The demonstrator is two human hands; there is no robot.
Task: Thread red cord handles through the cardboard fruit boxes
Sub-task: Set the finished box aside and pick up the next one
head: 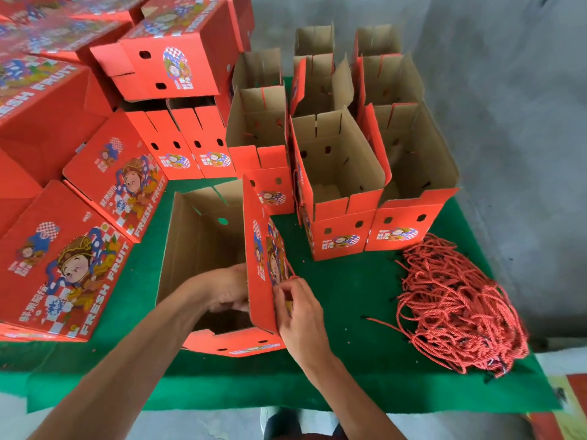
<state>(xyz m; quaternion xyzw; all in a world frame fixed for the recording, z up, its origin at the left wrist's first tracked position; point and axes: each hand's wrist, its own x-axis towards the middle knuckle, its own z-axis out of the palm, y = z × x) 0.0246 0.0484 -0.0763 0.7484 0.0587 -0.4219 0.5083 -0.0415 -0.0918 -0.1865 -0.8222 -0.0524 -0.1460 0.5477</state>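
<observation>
Pinching a red cord (290, 278) against a box (260, 274), right-hand fingers (282, 293) work; left hand (222, 290) curls inside, near "FRESH FRUIT" cartons (63, 274).

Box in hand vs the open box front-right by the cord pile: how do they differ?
The held box has the left hand inside and the right hand pinching cord at its wall; the front-right box stands untouched. The held box sits nearer and turned; the other is squared in a row. Both open-topped, red-printed.

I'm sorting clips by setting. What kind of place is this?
Probably a small packing workshop: rows of open cardboard fruit boxes on a green felt-covered table, a heap of red cord handles, and bare concrete floor.
</observation>
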